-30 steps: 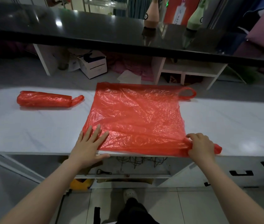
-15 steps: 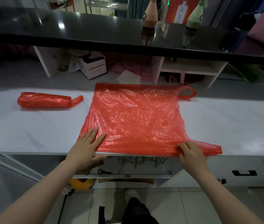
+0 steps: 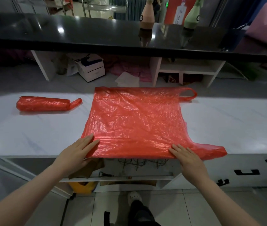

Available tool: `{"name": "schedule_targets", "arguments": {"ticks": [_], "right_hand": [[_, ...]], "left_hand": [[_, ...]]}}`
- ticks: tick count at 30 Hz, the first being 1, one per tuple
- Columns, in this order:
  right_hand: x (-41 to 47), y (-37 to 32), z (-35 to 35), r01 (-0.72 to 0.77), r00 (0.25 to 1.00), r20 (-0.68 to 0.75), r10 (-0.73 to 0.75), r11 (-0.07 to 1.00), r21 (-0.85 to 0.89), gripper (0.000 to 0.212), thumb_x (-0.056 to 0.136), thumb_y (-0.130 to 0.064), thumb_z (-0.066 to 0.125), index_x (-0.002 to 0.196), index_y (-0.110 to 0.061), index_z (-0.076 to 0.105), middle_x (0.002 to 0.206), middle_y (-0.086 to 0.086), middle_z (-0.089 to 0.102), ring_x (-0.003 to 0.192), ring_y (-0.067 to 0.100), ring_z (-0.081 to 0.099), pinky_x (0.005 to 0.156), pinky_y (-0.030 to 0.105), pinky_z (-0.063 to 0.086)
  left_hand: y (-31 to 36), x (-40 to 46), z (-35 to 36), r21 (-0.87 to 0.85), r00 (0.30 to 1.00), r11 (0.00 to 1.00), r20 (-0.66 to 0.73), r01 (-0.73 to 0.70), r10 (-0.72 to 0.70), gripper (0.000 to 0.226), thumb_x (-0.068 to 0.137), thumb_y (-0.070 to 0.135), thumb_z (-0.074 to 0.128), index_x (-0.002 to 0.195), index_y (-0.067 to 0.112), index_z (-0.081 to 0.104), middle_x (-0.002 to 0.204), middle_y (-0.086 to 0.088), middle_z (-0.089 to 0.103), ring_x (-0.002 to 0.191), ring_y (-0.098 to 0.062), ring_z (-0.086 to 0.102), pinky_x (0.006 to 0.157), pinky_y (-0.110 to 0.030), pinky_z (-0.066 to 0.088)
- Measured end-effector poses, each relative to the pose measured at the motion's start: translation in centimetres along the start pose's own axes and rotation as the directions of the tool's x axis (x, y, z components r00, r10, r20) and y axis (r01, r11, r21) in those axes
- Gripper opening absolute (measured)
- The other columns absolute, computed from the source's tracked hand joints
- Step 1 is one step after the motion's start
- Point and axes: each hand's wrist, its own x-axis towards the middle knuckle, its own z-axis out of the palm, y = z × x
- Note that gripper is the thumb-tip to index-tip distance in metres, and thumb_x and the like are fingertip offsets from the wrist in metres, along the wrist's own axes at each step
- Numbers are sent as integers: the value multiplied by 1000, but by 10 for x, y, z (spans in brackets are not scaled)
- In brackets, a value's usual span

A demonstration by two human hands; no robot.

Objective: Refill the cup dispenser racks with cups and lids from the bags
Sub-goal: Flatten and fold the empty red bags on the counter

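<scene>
On the white tabletop [image 3: 31,128], well to the left of the left hand and farther from the person, lies a rolled red bag [image 3: 44,106], its twisted end pointing right. It touches nothing else.

The left hand [image 3: 79,150] lies flat on the near left corner of the flat red bag [image 3: 134,121], fingers straight and close together, pointing up and to the right. Its grip is open: the palm and fingers press the plastic down at the tabletop's front edge, and nothing is pinched, as far as the view shows.

Between the two hands the flat bag is spread wide and wrinkled, its near edge running along the tabletop's front edge. Its far edge reaches toward the back of the tabletop, where one handle loop [image 3: 189,95] sticks out at the far right corner.

The right hand [image 3: 186,155] lies on the near right part of the same bag, fingers straight and slightly spread, pointing up and to the left. Its grip is likewise open, pressing flat on the plastic. Just right of this hand the bag's other handle [image 3: 211,150] lies flattened on the tabletop, trailing to the right.

Below the hands, under the tabletop, an open shelf [image 3: 129,176] holds wire racks and small items too dim to make out.
</scene>
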Motion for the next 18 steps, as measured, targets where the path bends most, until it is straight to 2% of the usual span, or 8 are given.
{"name": "schedule_targets", "arguments": {"ticks": [2,4,6,8,10,12,14,18], "right_hand": [[3,3,-7,-35,999,-1,36,999,36,53,82,9,53,129,-16,61,136,0,55,129,22,49,113,42,27],[11,2,-18,-53,995,-85,57,997,47,44,75,6,51,109,-10,72,112,8,70,104,29,66,97,50,44],[19,1,-31,-55,982,-181,59,998,31,32,69,3,51,89,-7,73,84,9,72,76,31,66,80,48,50],[28,0,-43,-53,973,-227,49,999,-10,23,71,1,50,80,-6,70,72,7,67,65,31,60,75,48,49],[37,0,-51,-61,963,-264,48,997,-42,22,73,0,49,80,-4,69,71,9,66,65,32,60,80,53,49],[45,0,-58,-107,942,-327,72,990,-88,20,76,0,51,83,-3,70,75,11,68,71,33,64,91,61,44],[50,1,-65,-176,910,-396,122,979,-104,13,80,2,61,86,-5,70,81,10,70,79,33,65,99,64,35],[59,5,-74,-205,868,-481,122,971,-123,13,80,-1,70,90,-9,71,87,9,70,86,36,64,103,67,29]], "left_hand": [[-7,-6,-6,30,998,998,-23,-60,61,84,63,32,89,137,20,51,142,-7,49,120,-28,58,88,-43,53],[-11,-10,-10,14,997,997,-33,-73,74,71,69,26,85,134,21,56,141,-2,50,120,-24,58,90,-40,53],[-12,-13,-10,-90,999,996,-46,12,-16,56,84,20,71,136,26,52,145,6,45,127,-19,52,101,-35,46],[-9,-11,-13,-317,976,933,-76,168,-202,46,87,7,64,129,24,60,135,5,56,119,-19,57,99,-34,45],[-4,-5,-20,-571,908,775,-116,271,-403,31,89,6,62,118,18,68,117,-1,67,104,-19,62,92,-37,50],[-2,4,-30,-718,839,643,-154,268,-521,18,93,15,59,106,14,71,100,-3,72,94,-21,65,84,-40,52],[-1,12,-40,-826,775,518,-173,222,-607,18,97,19,53,90,16,69,86,-4,71,83,-21,66,75,-38,54],[-9,24,-54,-891,720,420,-177,172,-671,25,99,33,45,83,23,61,82,-2,67,77,-15,64,63,-25,48]]}}
